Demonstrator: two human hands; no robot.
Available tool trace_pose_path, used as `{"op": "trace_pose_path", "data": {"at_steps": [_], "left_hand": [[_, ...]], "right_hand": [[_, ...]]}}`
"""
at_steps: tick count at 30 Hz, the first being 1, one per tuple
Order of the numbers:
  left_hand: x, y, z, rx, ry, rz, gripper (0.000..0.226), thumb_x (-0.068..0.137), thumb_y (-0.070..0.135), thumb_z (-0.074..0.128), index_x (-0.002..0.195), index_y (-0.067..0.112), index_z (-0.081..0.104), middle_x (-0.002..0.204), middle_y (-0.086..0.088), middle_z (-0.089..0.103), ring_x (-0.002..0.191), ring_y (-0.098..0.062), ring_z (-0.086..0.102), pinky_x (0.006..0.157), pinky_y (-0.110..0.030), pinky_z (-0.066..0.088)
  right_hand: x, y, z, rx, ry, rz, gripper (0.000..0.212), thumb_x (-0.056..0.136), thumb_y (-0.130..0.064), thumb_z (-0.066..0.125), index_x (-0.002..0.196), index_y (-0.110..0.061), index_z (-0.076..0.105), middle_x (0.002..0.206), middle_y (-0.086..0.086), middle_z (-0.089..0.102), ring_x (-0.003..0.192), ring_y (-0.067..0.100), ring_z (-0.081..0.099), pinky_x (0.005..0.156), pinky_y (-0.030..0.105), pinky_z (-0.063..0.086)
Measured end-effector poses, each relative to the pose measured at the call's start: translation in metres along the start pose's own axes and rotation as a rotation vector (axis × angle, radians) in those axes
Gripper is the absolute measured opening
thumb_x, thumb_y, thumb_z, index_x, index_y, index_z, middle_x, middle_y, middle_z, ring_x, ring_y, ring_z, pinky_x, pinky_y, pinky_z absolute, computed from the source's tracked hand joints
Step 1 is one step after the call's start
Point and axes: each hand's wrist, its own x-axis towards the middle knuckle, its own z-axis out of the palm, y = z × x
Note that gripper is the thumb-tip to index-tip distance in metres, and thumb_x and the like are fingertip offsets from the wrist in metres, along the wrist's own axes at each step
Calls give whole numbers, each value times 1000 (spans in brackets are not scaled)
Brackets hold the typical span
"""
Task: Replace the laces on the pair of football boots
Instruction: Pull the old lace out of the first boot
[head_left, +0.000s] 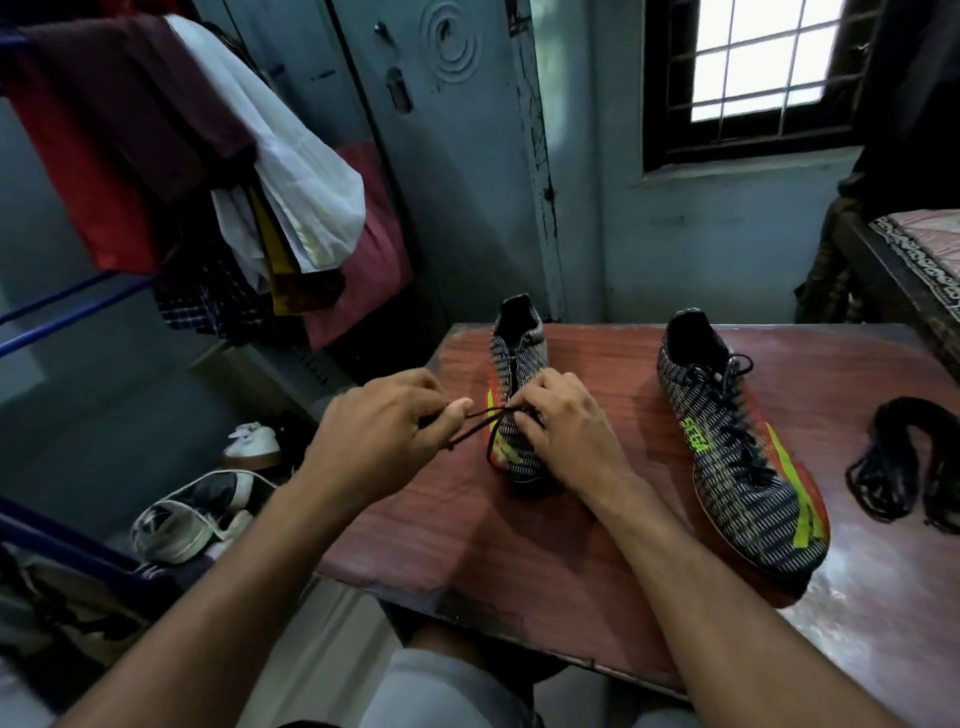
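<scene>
Reddish-brown wooden surface (597, 519) carries both black-and-white patterned football boots: laced one (737, 457) at right, unlaced one (514, 364) centre-left. Bundle of loose black laces (904, 457) lies far right. Thin black lace (480, 421) is limp, light; take it near the tip. Left hand (384, 436) pinches it; right hand (566, 426) grips it at the eyelets, forearms reaching forward.
</scene>
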Motion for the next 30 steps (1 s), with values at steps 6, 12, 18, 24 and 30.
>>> {"op": "trace_pose_path", "data": {"at_steps": [6,12,18,24,30], "left_hand": [[0,13,-6,-38,381,418,39,96,55,67,77,21,69,104,8,70,76,-7,63,49,-30,47],[10,3,-14,-195,676,582,18,102,19,63,107,4,72,100,-12,75,75,-26,69,60,-41,55],[25,-6,16,-367,624,365,27,101,4,51,122,11,66,108,-6,70,90,-24,67,73,-43,56],[41,-18,110,-590,-127,248,72,73,8,49,145,12,55,151,-2,52,138,-11,47,117,-41,36],[35,-14,144,-682,-41,173,59,91,41,63,146,19,56,154,5,47,143,-9,41,119,-37,33]], "right_hand": [[1,2,-2,-18,14,24,3,94,-16,67,95,-16,65,95,-1,66,90,23,60,79,36,45],[2,6,1,-67,48,-13,8,87,-17,74,90,-22,68,92,-6,64,88,20,53,78,38,42],[2,10,2,-43,73,6,11,85,-16,77,90,-22,70,89,-8,68,87,20,55,80,41,46],[-1,10,1,-34,121,-56,6,85,-20,71,91,-23,70,90,-9,65,90,19,52,80,40,43],[4,3,-9,38,170,-110,18,93,-27,56,92,-15,70,94,-6,59,91,15,49,83,29,42]]}}
